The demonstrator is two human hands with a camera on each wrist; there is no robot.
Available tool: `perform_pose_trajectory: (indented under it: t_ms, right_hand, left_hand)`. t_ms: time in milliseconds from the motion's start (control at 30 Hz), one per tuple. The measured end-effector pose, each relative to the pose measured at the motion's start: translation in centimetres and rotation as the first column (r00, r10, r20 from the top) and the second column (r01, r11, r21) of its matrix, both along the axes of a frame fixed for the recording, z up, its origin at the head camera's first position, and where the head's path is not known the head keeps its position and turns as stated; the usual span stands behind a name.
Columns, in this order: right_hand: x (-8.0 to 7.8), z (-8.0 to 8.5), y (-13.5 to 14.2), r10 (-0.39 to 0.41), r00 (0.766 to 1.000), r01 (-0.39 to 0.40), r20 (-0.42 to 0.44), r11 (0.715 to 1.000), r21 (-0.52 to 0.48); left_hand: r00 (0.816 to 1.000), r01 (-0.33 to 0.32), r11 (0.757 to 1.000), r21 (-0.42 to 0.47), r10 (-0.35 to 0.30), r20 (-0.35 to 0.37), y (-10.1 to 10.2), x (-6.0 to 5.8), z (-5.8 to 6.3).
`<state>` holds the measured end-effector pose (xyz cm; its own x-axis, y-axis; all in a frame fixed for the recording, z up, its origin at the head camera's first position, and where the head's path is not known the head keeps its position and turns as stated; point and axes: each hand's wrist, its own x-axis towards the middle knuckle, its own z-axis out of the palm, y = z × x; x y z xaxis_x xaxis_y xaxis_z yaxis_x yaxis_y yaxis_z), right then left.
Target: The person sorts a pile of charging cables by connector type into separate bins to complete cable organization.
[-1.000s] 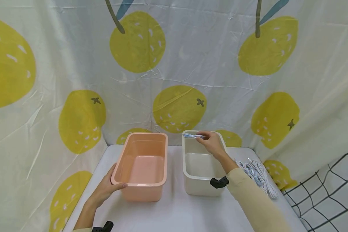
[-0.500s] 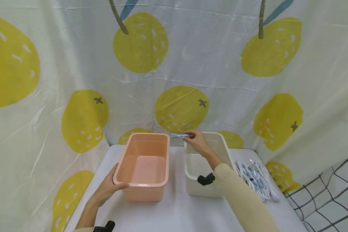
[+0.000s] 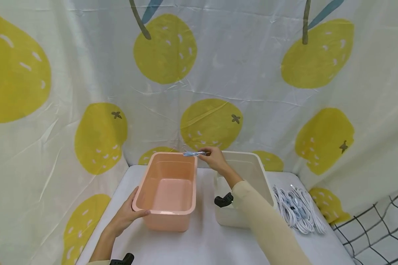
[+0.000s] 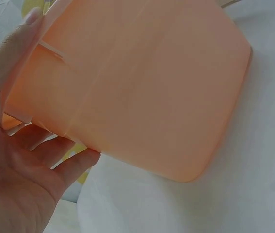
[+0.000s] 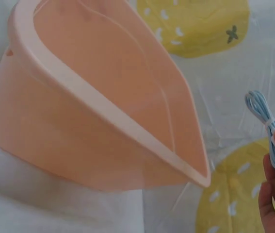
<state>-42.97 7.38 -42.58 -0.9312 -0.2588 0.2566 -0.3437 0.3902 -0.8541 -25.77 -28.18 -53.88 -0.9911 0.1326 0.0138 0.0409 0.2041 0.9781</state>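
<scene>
My right hand (image 3: 215,161) pinches a light-blue USB cable (image 3: 191,154), folded into a bundle and tied at the middle. It hovers over the far right rim of the peach plastic bin (image 3: 162,212). In the right wrist view the cable bundle (image 5: 262,114) sits between thumb and fingers, with a metal plug showing. At the bin's near left corner, my left hand (image 3: 124,218) grips the rim. The left wrist view has the left thumb (image 4: 18,43) over the rim and the fingers curled below it. Inside the peach bin only its bare floor shows.
A cream bin (image 3: 229,219) stands right of the peach one, partly behind my right forearm. Several coiled white and pale-blue cables (image 3: 296,209) lie on the white table (image 3: 199,246) at right. A fruit-print curtain (image 3: 238,62) hangs behind, with a black wire grid (image 3: 378,228) at lower right.
My right hand has carried the cable bundle leftward, from above the cream bin to the peach bin's far right rim. My left hand keeps its grip. The view has shifted slightly.
</scene>
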Motion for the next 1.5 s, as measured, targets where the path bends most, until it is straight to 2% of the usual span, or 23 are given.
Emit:
perform_pose_trajectory:
  t_ms: [267,500,733,1067,1267,1500]
  right_hand:
    - [-0.3,-0.3,-1.9,-0.013,1.000,0.014,0.027,0.999,-0.042]
    - [-0.5,-1.1,-2.8,0.039,0.997,-0.043,0.068,0.997,0.060]
    - [-0.2,-1.7,-1.8,0.065,0.994,-0.070,0.090,0.996,0.053]
    - [-0.4,-1.3,-0.4,0.064,0.996,-0.069,0.064,0.995,0.066]
    - [-0.6,-0.9,-0.4,0.079,0.994,-0.084,0.069,0.994,0.072]
    - [-0.4,-1.3,0.3,0.075,0.997,-0.078,0.034,0.993,0.085]
  left_hand:
    - [1.000,-0.003,1.000,-0.018,0.003,-0.008,0.7,-0.2,-0.1]
    - [1.000,0.004,1.000,-0.010,-0.004,-0.010,1.1,-0.2,-0.2]
    - [1.000,0.013,1.000,0.003,-0.013,-0.015,1.2,-0.2,-0.3]
    - [1.000,0.009,1.000,0.003,-0.009,-0.020,0.6,-0.5,0.0]
    - [1.000,0.015,1.000,0.015,-0.015,-0.014,0.1,-0.1,0.2]
    - [1.000,0.009,1.000,0.017,-0.009,-0.012,0.0,0.3,-0.2]
